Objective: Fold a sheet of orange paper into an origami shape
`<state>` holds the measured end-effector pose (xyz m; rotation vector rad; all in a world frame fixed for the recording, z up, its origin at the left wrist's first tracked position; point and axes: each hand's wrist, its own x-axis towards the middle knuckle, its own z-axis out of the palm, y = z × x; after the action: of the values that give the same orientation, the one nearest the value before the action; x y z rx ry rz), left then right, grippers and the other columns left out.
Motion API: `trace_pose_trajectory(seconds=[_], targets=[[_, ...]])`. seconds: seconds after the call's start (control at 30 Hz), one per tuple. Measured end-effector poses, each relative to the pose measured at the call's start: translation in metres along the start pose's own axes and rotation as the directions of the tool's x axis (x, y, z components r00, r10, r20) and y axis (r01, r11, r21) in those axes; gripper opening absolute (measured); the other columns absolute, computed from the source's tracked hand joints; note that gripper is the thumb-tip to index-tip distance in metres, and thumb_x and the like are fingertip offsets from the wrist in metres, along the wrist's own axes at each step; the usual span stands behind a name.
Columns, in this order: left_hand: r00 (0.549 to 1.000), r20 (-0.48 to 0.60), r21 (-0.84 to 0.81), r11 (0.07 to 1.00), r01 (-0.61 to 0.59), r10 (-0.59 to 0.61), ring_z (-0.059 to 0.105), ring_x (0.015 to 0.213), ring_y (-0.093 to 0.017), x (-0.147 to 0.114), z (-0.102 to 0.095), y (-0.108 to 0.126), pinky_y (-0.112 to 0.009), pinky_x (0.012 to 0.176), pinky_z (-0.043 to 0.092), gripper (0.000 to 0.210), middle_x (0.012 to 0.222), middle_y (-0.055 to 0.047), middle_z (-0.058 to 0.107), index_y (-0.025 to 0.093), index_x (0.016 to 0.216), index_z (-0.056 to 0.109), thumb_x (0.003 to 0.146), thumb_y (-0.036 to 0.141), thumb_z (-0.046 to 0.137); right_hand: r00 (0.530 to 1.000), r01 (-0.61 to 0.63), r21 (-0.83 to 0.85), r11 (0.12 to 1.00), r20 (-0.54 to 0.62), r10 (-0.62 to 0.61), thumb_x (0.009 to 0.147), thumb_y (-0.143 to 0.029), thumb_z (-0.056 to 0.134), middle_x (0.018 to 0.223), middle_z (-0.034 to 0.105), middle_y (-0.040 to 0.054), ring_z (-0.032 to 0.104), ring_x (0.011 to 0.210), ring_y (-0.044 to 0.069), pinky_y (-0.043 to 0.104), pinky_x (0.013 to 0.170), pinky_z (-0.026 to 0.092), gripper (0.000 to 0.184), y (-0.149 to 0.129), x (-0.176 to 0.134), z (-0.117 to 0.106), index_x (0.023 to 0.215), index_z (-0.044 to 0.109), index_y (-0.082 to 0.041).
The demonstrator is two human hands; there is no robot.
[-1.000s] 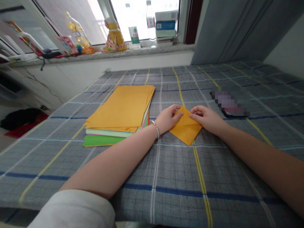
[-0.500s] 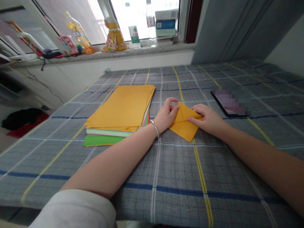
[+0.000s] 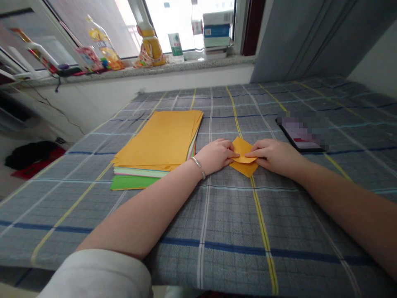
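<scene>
A small folded sheet of orange paper (image 3: 243,147) lies on the plaid cloth between my hands, one corner toward me. Its upper layer is lifted a little over the lower one along a crosswise edge. My left hand (image 3: 217,155), with a silver bracelet at the wrist, pinches the paper's left corner, thumb on top. From the other side my right hand (image 3: 271,157) grips the right corner, thumb and fingers closed on it. Both thumbs rest close together near the middle. Left of my hands is a stack of coloured paper (image 3: 158,138), orange sheets on top, green at the bottom.
A tablet-like device (image 3: 299,134) with a blurred screen lies to the right. The plaid cloth (image 3: 167,265) covers the whole surface. Bottles, including a yellow-labelled bottle (image 3: 104,43), and stacked boxes (image 3: 217,31) stand on the windowsill (image 3: 124,74) behind.
Both hands have moved inward along the paper, thumbs nearer each other. The paper's side corners are now drawn in, and it looks smaller and diamond-shaped.
</scene>
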<state>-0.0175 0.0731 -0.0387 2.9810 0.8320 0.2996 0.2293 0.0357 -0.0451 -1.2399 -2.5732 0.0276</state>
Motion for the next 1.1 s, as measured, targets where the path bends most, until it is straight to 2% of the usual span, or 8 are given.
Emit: trace_pose_trajectory(seconds=[0.1, 0.23, 0.43, 0.57, 0.7, 0.83, 0.93, 1.1], targets=[[0.996, 0.07, 0.037, 0.998, 0.045, -0.047, 0.066, 0.099, -0.02, -0.002, -0.011, 0.005, -0.034, 0.095, 0.05, 0.025, 0.108, -0.009, 0.071, 0.019, 0.112, 0.078, 0.099, 0.025, 0.057, 0.998, -0.041, -0.051, 0.998, 0.044, 0.043, 0.093, -0.028, 0.055, 0.106, 0.075, 0.0068, 0.067, 0.095, 0.025, 0.038, 0.078, 0.05, 0.028, 0.003, -0.001, -0.007, 0.103, 0.081, -0.025], [0.966, 0.177, 0.109, 0.979, 0.172, -0.189, 0.067, 0.089, -0.021, -0.005, -0.028, 0.01, -0.031, 0.081, 0.051, 0.023, 0.098, -0.009, 0.071, 0.017, 0.097, 0.081, 0.097, 0.027, 0.059, 0.99, -0.091, -0.108, 0.99, 0.101, 0.102, 0.093, -0.033, 0.055, 0.102, 0.075, 0.0045, 0.067, 0.086, 0.022, 0.034, 0.068, 0.047, 0.026, 0.01, -0.004, -0.016, 0.095, 0.08, -0.026], [0.902, 0.132, 0.129, 0.909, 0.396, -0.411, 0.067, 0.087, -0.022, -0.009, -0.033, 0.012, -0.029, 0.073, 0.05, 0.02, 0.097, -0.006, 0.073, 0.021, 0.091, 0.077, 0.095, 0.032, 0.061, 0.97, -0.216, -0.113, 0.97, 0.086, 0.227, 0.089, -0.035, 0.059, 0.098, 0.076, 0.0039, 0.067, 0.086, 0.024, 0.037, 0.068, 0.046, 0.022, 0.023, -0.008, -0.019, 0.089, 0.078, -0.026], [0.899, 0.087, 0.043, 0.903, 0.427, -0.429, 0.066, 0.087, -0.02, -0.009, -0.027, 0.009, -0.03, 0.077, 0.051, 0.019, 0.097, -0.007, 0.071, 0.018, 0.091, 0.074, 0.095, 0.027, 0.058, 0.959, -0.276, -0.008, 0.961, 0.061, 0.276, 0.086, -0.035, 0.059, 0.092, 0.075, 0.0061, 0.067, 0.085, 0.025, 0.039, 0.074, 0.049, 0.02, 0.03, -0.008, -0.016, 0.087, 0.076, -0.024], [0.907, 0.055, -0.032, 0.907, 0.419, -0.417, 0.065, 0.086, -0.02, -0.008, -0.02, 0.007, -0.032, 0.081, 0.052, 0.017, 0.097, -0.007, 0.069, 0.017, 0.093, 0.071, 0.095, 0.026, 0.057, 0.987, -0.155, 0.13, 0.979, -0.015, 0.158, 0.086, -0.037, 0.06, 0.102, 0.074, 0.0086, 0.066, 0.099, 0.027, 0.043, 0.09, 0.05, 0.022, 0.025, -0.002, -0.009, 0.093, 0.075, -0.023], [0.95, -0.063, -0.062, 0.951, 0.302, -0.306, 0.064, 0.094, -0.021, -0.005, -0.008, 0.006, -0.036, 0.094, 0.049, 0.019, 0.098, -0.008, 0.07, 0.017, 0.093, 0.071, 0.097, 0.028, 0.056, 0.979, -0.182, 0.196, 0.963, -0.057, 0.197, 0.089, -0.036, 0.057, 0.104, 0.075, 0.0079, 0.067, 0.101, 0.027, 0.044, 0.094, 0.049, 0.021, 0.01, 0.006, -0.003, 0.083, 0.074, -0.025], [0.956, -0.101, -0.074, 0.96, 0.269, -0.275, 0.063, 0.093, -0.021, 0.0, 0.0, 0.005, -0.037, 0.095, 0.048, 0.025, 0.089, -0.006, 0.069, 0.017, 0.082, 0.067, 0.099, 0.028, 0.053, 0.961, -0.262, 0.242, 0.934, -0.027, 0.277, 0.088, -0.035, 0.057, 0.098, 0.076, 0.0061, 0.068, 0.097, 0.027, 0.042, 0.088, 0.049, 0.021, 0.002, 0.01, -0.001, 0.074, 0.07, -0.025], [0.915, -0.103, -0.15, 0.915, 0.373, -0.39, 0.06, 0.083, -0.02, 0.008, 0.006, 0.006, -0.034, 0.083, 0.048, 0.027, 0.077, -0.003, 0.063, 0.019, 0.078, 0.059, 0.101, 0.027, 0.048, 0.911, -0.395, 0.328, 0.858, 0.019, 0.412, 0.089, -0.036, 0.054, 0.085, 0.073, 0.0049, 0.065, 0.078, 0.023, 0.036, 0.068, 0.045, 0.019, -0.006, 0.013, -0.002, 0.081, 0.066, -0.024]])
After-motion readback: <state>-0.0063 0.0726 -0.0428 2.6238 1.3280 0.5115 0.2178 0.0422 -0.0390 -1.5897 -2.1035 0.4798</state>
